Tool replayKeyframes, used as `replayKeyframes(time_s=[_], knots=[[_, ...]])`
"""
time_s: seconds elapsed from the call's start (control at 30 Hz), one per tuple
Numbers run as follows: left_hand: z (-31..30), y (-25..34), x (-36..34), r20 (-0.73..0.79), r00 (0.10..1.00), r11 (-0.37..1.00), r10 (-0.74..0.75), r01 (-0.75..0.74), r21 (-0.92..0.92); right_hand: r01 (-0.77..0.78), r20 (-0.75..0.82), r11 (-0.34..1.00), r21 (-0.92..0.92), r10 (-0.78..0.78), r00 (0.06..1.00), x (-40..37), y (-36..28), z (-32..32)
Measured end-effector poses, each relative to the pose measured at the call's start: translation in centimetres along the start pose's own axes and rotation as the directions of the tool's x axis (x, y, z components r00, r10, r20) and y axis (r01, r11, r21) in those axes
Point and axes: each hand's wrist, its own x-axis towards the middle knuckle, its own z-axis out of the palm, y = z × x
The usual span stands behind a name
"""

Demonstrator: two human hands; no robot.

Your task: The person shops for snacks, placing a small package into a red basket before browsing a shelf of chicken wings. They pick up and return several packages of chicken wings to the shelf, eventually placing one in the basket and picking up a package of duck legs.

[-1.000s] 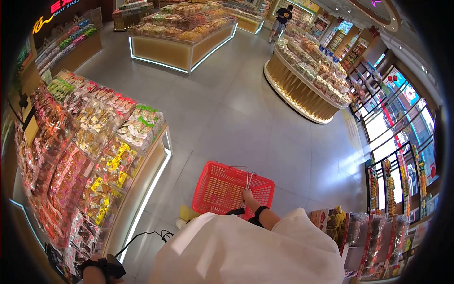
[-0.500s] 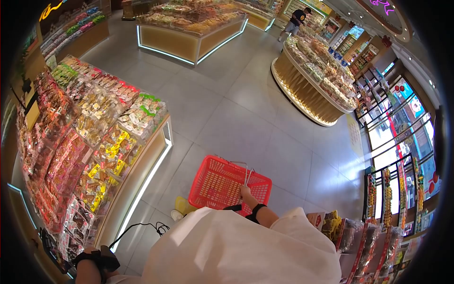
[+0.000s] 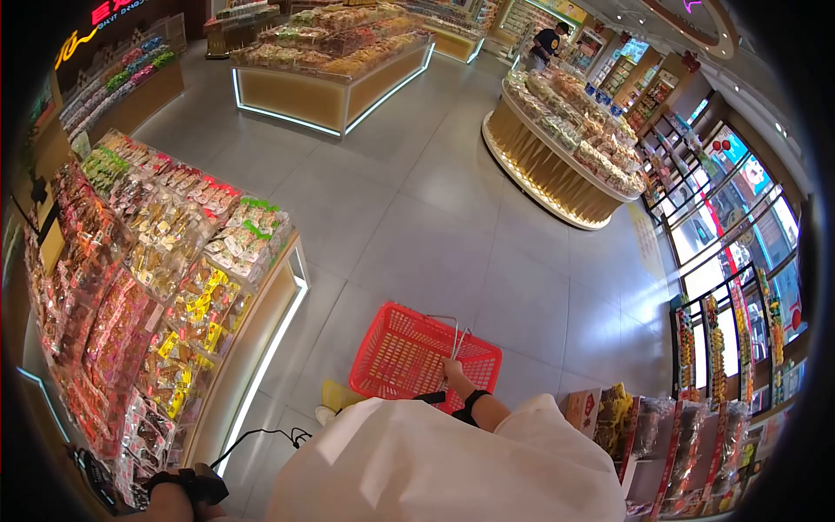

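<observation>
Red basket (image 3: 402, 355) hangs by wire handles (image 3: 455, 334) from the right hand (image 3: 453, 372) — grip closed; left hand (image 3: 174, 503) — cannot tell.

Loose white top (image 3: 452, 465) is being worn. Black bands (image 3: 473, 404) are being worn behind right hand (image 3: 453, 371) and on left wrist (image 3: 193, 485); black cable (image 3: 261, 432) is being trailed.

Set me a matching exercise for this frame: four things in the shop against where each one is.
1 red basket
2 round display stand
3 person in dark shirt
4 slanted snack shelf

A farthest away, at the back of the shop
B hanging from the right hand
C left of the open floor
D right of the open floor

Pairs: 1-B, 2-D, 3-A, 4-C
</observation>
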Motion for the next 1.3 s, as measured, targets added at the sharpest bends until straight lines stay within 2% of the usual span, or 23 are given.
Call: replayKeyframes(time_s=[0.1,0.2,0.27,0.3,0.37,0.43,0.5,0.53,0.57,0.63,0.77,0.87,0.93,0.97,1.03,1.07,1.13,1.17,1.23,1.27,1.3], knots=[[2.0,-2.0,-0.1,-0.109,0.993,0.992,-0.048,0.061,0.112,-0.053,0.02,0.998,0.034,0.053,0.998,-0.4,-0.7,-0.4],[1.7,-2.6,-0.7,0.091,0.983,0.985,-0.16,0.164,-0.046,-0.104,-0.009,0.993,0.057,0.105,0.994,1.2,-0.4,-1.0],[1.0,-1.6,0.5,0.372,0.847,0.907,-0.38,0.42,-0.03,-0.087,-0.036,0.99,0.114,0.091,0.995,2.5,0.4,-1.0],[1.5,-1.0,2.2,0.527,0.661,0.807,-0.534,0.585,0.084,-0.094,-0.03,0.988,0.119,0.098,0.995,1.6,-0.2,-0.5],[3.8,-2.4,0.1,0.374,0.874,0.938,-0.311,0.346,-0.03,-0.1,-0.024,0.988,0.115,0.104,0.994,-0.4,-1.9,-0.7],[5.4,-2.3,-0.1,0.226,0.924,0.934,-0.308,0.339,-0.114,-0.128,0.016,0.986,0.106,0.127,0.992,-0.7,-2.3,-0.9],[6.8,-2.2,0.0,0.046,0.955,0.934,-0.292,0.295,-0.203,-0.111,0.018,0.991,0.073,0.11,0.994,-0.5,-2.4,-0.8],[7.6,-2.2,0.0,-0.059,0.957,0.932,-0.284,0.261,-0.251,-0.164,0.088,0.977,0.137,0.152,0.984,-0.6,-2.6,-1.0],[7.8,-2.0,-0.1,-0.162,0.948,0.93,-0.274,0.218,-0.296,-0.163,0.077,0.978,0.127,0.154,0.985,-0.7,-2.8,-1.3],[8.3,0.2,-0.4,-0.305,0.85,0.891,-0.429,0.343,-0.297,-0.164,0.066,0.978,0.133,0.156,0.986,-1.0,-3.1,-0.7],[7.9,-1.0,-0.4,-0.314,0.891,0.925,-0.329,0.237,-0.298,-0.217,0.153,0.965,0.149,0.195,0.969,0.8,-3.4,-0.1],[6.6,-0.3,-0.1,-0.166,0.906,0.896,-0.389,0.33,-0.297,-0.192,0.095,0.978,0.077,0.185,0.978,1.2,-3.4,0.7],[6.6,-0.3,-0.3,-0.159,0.916,0.91,-0.369,0.322,-0.261,-0.185,0.129,0.978,0.093,0.172,0.977,1.7,-4.4,1.6],[7.3,0.0,-1.0,-0.234,0.909,0.928,-0.345,0.292,-0.232,-0.188,0.143,0.977,0.097,0.173,0.975,1.5,-4.5,1.8],[6.8,0.4,-1.1,-0.127,0.919,0.911,-0.372,0.336,-0.237,-0.167,0.134,0.981,0.1,0.153,0.979,3.0,-4.7,2.2],[4.8,0.7,-0.6,0.057,0.911,0.875,-0.408,0.408,-0.26,-0.155,0.131,0.983,0.099,0.142,0.981,3.6,-5.0,2.5],[2.8,1.7,-0.2,0.271,0.868,0.834,-0.415,0.482,-0.268,-0.152,0.16,0.984,0.088,0.137,0.978,4.4,-5.5,3.3],[2.8,2.5,-0.2,0.295,0.863,0.83,-0.41,0.487,-0.272,-0.151,0.17,0.986,0.078,0.136,0.976,4.7,-5.5,3.2],[4.2,3.0,-0.5,0.247,0.912,0.905,-0.326,0.377,-0.195,-0.108,0.125,0.994,0.013,0.106,0.987,5.3,-5.6,3.8],[5.6,2.7,-0.8,0.187,0.954,0.962,-0.234,0.256,-0.1,-0.081,0.108,0.996,-0.023,0.083,0.991,5.6,-6.0,4.4],[6.1,3.7,-0.8,0.164,0.945,0.947,-0.284,0.303,-0.11,-0.082,0.128,0.995,-0.057,0.089,0.988,5.9,-6.4,4.8]])
